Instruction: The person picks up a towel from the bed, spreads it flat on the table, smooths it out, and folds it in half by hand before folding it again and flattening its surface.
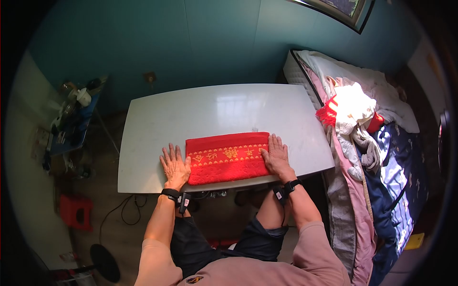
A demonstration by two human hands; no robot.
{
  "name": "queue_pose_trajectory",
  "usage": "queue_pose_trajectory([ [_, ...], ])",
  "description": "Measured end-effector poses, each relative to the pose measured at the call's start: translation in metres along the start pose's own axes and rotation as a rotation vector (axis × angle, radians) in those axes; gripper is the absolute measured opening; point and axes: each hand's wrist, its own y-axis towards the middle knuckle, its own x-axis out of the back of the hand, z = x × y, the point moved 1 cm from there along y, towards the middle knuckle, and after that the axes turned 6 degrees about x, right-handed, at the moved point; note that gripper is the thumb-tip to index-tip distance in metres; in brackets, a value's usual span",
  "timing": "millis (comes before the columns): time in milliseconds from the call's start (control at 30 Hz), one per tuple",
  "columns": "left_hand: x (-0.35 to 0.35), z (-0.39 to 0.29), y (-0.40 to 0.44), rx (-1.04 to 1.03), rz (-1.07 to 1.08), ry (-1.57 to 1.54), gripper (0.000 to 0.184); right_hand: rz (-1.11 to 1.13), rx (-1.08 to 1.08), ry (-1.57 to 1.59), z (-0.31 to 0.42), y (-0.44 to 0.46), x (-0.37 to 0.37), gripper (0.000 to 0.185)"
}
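Observation:
A red towel (229, 169) with a band of yellow characters and patterns lies folded into a rectangle near the front edge of the white table (167, 114). My left hand (175, 167) rests flat on the tabletop at the towel's left end, fingers spread, its thumb at the towel's edge. At the other end, my right hand (277, 157) is laid flat with fingers stretched out, the thumb over the towel's right edge. Neither hand grips the cloth. Both wrists carry black bands with small devices.
Right of the table stands a bed (346, 190) heaped with clothes and bedding. A side table (78, 131) with several items is at the left, a red stool (76, 212) below it. Dark cables (126, 209) lie on the floor. A teal wall (200, 43) rises behind the table.

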Motion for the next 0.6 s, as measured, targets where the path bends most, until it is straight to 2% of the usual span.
queue_pose_trajectory([
  [33, 0.002, -0.002, 0.000, 0.003, -0.006, -0.006, 0.075, -0.005, 0.006, -0.005, 0.003, 0.001, 0.002, 0.072],
  [100, 0.009, -0.012, -0.005, -0.074, -0.283, -0.142, 0.074, -0.144, 0.082, 0.008, 0.015, 0.001, -0.002, 0.072],
  [133, 0.016, -0.032, -0.011, -0.140, -0.341, -0.220, 0.074, -0.169, 0.181, -0.003, 0.030, 0.001, -0.003, 0.072],
  [200, 0.022, -0.076, -0.022, -0.266, -0.274, -0.302, 0.073, -0.209, 0.353, -0.043, 0.067, 0.008, -0.016, 0.073],
  [233, 0.013, -0.095, -0.022, -0.324, -0.300, -0.324, 0.074, -0.171, 0.401, 0.032, 0.089, 0.008, -0.013, 0.069],
  [300, -0.007, -0.123, -0.022, -0.352, -0.217, -0.397, 0.075, -0.195, 0.490, 0.041, 0.106, 0.017, -0.039, 0.065],
  [367, -0.028, -0.129, -0.015, -0.329, -0.060, -0.355, 0.076, -0.176, 0.531, -0.097, 0.107, 0.018, -0.061, 0.062],
  [500, -0.036, -0.111, -0.012, -0.369, -0.058, -0.251, 0.079, -0.164, 0.530, -0.009, 0.095, 0.013, -0.045, 0.063],
  [600, -0.028, -0.087, -0.009, -0.345, -0.093, -0.177, 0.079, -0.102, 0.417, -0.067, 0.060, 0.010, -0.027, 0.066],
])
